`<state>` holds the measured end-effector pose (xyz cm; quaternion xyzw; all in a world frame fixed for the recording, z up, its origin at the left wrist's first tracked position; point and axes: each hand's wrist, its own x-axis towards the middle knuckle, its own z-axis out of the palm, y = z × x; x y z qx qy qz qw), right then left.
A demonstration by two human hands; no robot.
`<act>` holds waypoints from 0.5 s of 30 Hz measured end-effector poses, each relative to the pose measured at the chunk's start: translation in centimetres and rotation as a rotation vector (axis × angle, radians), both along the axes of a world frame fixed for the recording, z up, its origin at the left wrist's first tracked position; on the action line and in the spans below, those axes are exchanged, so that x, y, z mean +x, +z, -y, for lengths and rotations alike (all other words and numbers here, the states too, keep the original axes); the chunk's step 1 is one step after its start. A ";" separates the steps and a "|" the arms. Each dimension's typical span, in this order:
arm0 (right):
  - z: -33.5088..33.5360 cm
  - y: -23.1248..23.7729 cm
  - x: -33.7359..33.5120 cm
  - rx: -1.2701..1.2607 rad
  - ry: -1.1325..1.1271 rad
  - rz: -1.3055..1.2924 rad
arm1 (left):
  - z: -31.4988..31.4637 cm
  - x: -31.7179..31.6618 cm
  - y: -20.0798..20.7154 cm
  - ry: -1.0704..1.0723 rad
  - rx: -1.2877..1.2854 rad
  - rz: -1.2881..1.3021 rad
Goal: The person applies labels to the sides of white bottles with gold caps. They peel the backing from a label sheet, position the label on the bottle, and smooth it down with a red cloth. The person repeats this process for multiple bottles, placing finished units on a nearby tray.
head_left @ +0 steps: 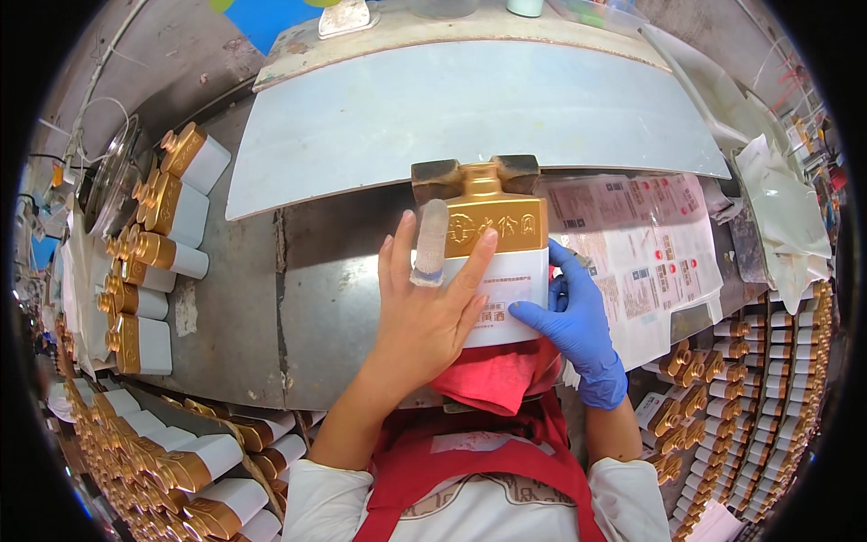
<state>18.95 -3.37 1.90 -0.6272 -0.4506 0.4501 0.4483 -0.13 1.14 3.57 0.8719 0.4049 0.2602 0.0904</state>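
Note:
In the middle, a flat white bottle [506, 285] with a gold embossed shoulder lies face up, its neck between two dark padded blocks [517, 172]. Its lower end is over a red cloth [497, 378]. My left hand [432, 303] is bare, fingers spread, the index fingertip touching the gold part. A whitish wrap [432, 239] covers one of its fingers. Wearing a blue glove, my right hand [578, 321] grips the bottle's lower right side, thumb on the front face and the other fingers along the edge, partly hidden.
Printed label sheets [646, 262] lie right of the bottle, and a pale board [470, 108] spans the far side. Several gold-and-white bottles [185, 208] lie along the table's left edge. Many more bottles [722, 397] stand in rows at lower right and lower left.

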 end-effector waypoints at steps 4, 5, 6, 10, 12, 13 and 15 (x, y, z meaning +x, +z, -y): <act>0.0 0.1 0.1 0.008 0.012 0.018 | 0.3 -0.2 0.0 0.003 -0.021 -0.003; 0.0 0.1 0.1 0.011 0.014 0.004 | 0.3 -0.2 0.0 0.003 -0.024 -0.012; 0.0 0.1 0.1 0.014 0.016 -0.010 | 0.3 -0.3 -0.1 0.003 -0.027 -0.020; 0.0 -0.1 0.4 -0.002 0.033 0.027 | 0.5 -0.3 -0.1 0.000 -0.052 -0.025; -0.1 -0.2 0.6 -0.009 0.048 0.012 | 0.7 -0.4 -0.2 -0.001 -0.042 -0.027; -0.1 0.0 0.7 -0.023 0.052 0.023 | 0.8 -0.5 -0.2 -0.002 -0.036 -0.028; 0.0 0.5 0.7 -0.052 0.063 0.046 | 0.7 -0.8 0.1 -0.034 -0.043 -0.076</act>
